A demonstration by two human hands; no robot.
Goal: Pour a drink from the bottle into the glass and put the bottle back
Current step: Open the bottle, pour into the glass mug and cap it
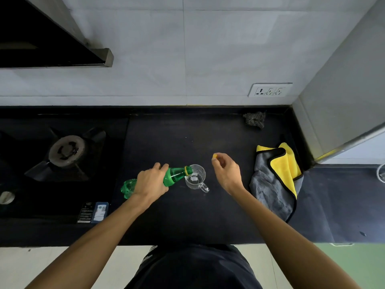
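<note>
My left hand (150, 180) grips a green plastic bottle (174, 176) around its middle and holds it tilted almost flat. The bottle's open mouth, with a yellow ring, lies over the rim of a clear glass mug (195, 178) standing on the black counter (187, 217). Clear liquid shows inside the mug, whose handle points toward me on the right. To the right of the mug, my right hand (226, 168) hovers above the counter and pinches the small yellow cap (215, 156) in its fingertips.
A gas stove burner (66, 151) sits on the left with a knob (7, 197) near the front. A grey and yellow cloth (277, 180) lies on the right. A steel scrubber (255, 119) rests at the back by the wall socket (269, 90).
</note>
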